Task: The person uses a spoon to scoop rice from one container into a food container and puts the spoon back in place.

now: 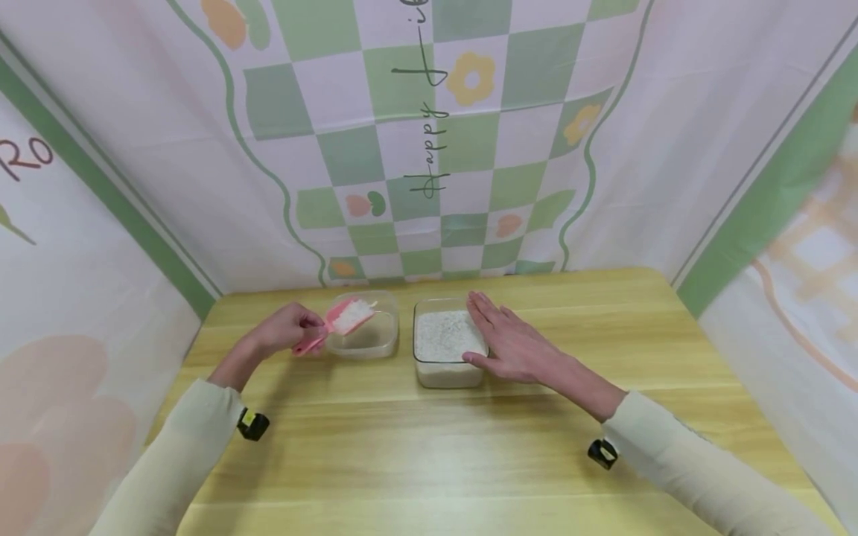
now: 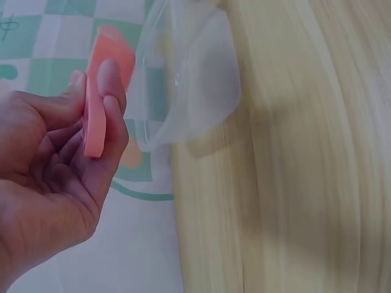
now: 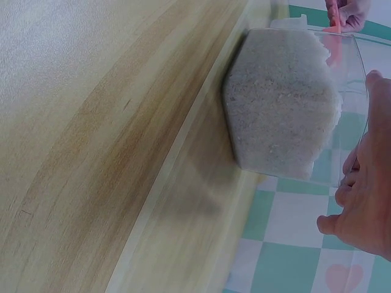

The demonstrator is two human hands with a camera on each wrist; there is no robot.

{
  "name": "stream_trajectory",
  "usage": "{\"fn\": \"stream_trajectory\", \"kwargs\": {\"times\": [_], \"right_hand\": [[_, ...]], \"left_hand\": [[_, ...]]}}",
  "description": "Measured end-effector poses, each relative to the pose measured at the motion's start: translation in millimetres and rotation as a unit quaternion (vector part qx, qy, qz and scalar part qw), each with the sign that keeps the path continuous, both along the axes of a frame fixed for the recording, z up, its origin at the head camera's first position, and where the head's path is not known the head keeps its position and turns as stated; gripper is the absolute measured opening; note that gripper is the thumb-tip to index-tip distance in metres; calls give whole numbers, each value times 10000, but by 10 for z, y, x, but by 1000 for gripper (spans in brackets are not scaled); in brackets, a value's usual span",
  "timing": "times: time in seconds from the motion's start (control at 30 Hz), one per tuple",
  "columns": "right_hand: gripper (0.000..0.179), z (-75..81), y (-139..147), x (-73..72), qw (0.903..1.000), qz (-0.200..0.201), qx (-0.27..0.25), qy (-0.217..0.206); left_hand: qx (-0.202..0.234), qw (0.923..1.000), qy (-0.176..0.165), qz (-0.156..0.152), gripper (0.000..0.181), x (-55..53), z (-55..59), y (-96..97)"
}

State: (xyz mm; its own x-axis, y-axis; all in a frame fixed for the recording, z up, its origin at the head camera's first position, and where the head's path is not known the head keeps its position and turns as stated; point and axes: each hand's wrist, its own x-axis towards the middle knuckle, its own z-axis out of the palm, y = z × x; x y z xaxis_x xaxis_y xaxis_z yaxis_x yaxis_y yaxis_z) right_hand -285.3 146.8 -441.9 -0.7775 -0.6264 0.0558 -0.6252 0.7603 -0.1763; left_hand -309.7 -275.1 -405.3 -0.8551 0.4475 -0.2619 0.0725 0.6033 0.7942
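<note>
My left hand (image 1: 284,330) pinches the handle of a pink scoop (image 2: 95,122) between thumb and fingers. White rice (image 1: 353,316) lies in the scoop's bowl, which is over the left side of a clear plastic container (image 1: 389,344). To the right stands a square glass container (image 1: 450,378), filled well up with rice (image 1: 447,335). My right hand (image 1: 515,345) rests at its right rim with fingers extended and the thumb spread toward the near corner. Through the glass, the right wrist view shows the rice (image 3: 281,101) piled below the rim.
Both containers stand near the back edge of a light wooden table (image 1: 402,454). Behind it hangs a green-and-white checked cloth (image 1: 409,149), with more printed cloth at both sides. A small black device (image 1: 253,424) hangs by the left sleeve, another (image 1: 602,453) by the right.
</note>
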Motion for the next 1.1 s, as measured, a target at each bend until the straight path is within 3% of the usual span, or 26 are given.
{"fn": "stream_trajectory", "kwargs": {"times": [0.2,0.4,0.73,1.1], "right_hand": [[93,-11,7,-4,10000,15,-40,82],[94,-8,9,10,10000,31,-54,57],[93,-6,-24,15,10000,40,15,61],[91,9,20,9,9998,153,-52,141]], "left_hand": [[-677,9971,304,188,27,16,-22,22],[-1236,9910,384,345,23,17,-28,71],[-1711,9822,721,273,23,-20,4,110],[-2066,9748,744,389,21,23,34,207]]}}
